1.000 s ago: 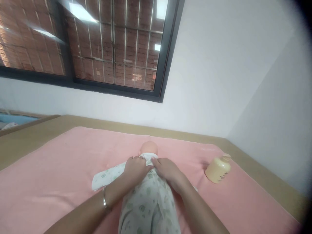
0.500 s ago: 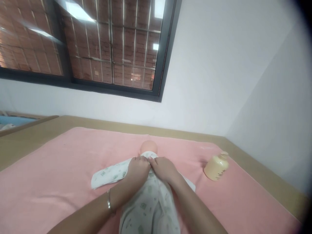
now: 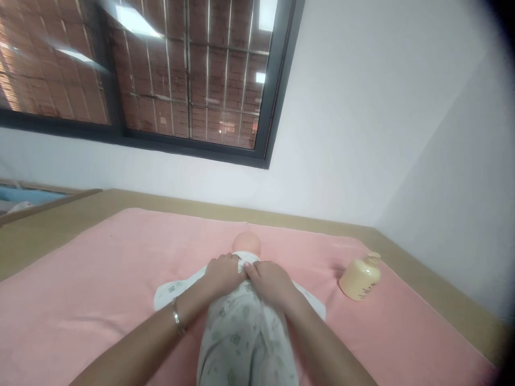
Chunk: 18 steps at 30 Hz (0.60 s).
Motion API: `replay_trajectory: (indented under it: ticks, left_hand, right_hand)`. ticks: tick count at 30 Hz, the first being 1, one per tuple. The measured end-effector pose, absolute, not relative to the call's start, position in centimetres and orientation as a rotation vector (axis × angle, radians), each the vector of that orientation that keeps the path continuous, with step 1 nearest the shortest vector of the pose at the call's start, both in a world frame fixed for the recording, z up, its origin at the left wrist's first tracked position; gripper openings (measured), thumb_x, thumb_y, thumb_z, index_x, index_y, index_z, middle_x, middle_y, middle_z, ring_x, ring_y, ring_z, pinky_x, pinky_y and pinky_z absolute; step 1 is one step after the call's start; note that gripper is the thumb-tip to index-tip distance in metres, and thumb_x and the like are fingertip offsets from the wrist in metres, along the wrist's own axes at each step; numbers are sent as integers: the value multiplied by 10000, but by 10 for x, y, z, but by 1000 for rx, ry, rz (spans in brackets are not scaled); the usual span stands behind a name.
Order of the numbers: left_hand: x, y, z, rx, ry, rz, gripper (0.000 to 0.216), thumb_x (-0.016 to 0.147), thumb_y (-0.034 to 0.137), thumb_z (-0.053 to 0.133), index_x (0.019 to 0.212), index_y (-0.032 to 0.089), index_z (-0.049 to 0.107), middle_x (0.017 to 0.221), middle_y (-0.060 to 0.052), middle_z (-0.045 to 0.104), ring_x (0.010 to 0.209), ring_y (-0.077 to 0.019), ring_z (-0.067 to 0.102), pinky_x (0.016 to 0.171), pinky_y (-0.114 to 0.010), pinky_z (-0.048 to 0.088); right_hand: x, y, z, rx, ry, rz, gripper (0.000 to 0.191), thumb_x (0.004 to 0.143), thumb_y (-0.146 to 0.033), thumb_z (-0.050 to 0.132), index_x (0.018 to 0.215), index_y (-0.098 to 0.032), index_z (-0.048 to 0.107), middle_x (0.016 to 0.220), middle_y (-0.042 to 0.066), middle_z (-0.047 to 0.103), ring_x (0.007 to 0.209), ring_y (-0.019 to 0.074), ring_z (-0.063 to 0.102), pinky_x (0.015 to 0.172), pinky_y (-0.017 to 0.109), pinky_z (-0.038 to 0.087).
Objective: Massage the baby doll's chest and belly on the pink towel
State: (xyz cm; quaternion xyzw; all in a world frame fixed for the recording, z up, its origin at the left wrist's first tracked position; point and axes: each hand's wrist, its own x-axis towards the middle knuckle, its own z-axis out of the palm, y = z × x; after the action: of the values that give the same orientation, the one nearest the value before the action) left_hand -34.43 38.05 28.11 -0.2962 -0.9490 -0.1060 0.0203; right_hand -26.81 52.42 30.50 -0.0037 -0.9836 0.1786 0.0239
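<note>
Your left hand (image 3: pixel 223 274) and right hand (image 3: pixel 272 283) meet at the collar of the patterned garment (image 3: pixel 241 327), backs up, the left fingers (image 3: pixel 230 257) bent over the cloth and the right thumb (image 3: pixel 251 270) laid beside them; whether either pinches the fabric or only presses it, you cannot tell from here. The garment lies directly under your fingers and runs back toward you, its long axis near to far, with the round head of the doll (image 3: pixel 247 243) just beyond your fingertips at the far end. Neither hand is clearly nearer: they sit either side of that midline. The left sleeve (image 3: pixel 164 294) spreads left, partly behind your left forearm, and the right sleeve (image 3: pixel 314 304) spreads right past your other wrist. Compared with half a second ago, your left hand looks flatter, more collar shows between your hands, and the left sleeve's end appears rounder. Beneath is the pink cloth (image 3: pixel 100 262) on the worktop (image 3: pixel 289 216), with the yellow bottle (image 3: pixel 359 280) standing to the right.
</note>
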Motion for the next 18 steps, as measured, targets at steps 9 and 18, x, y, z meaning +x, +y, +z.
replay_trajectory:
  ticks: [9,18]
  left_hand:
    - [-318,395,281,-1001,-2717,-68,419,951,361,315,978,93,637,945,-171,629,925,-292,572,776,-392,413]
    - [-353,378,288,-1025,-3017,-593,473,850,596,362,911,223,646,909,-64,663,791,-225,618,648,-305,425]
  right_hand:
    - [-289,546,296,-60,-3048,878,724,942,-607,114,879,-126,651,947,138,654,826,206,595,708,279,388]
    - [-257,536,326,55,-3065,993,679,939,-615,157,975,-144,646,1003,119,651,890,214,580,757,275,377]
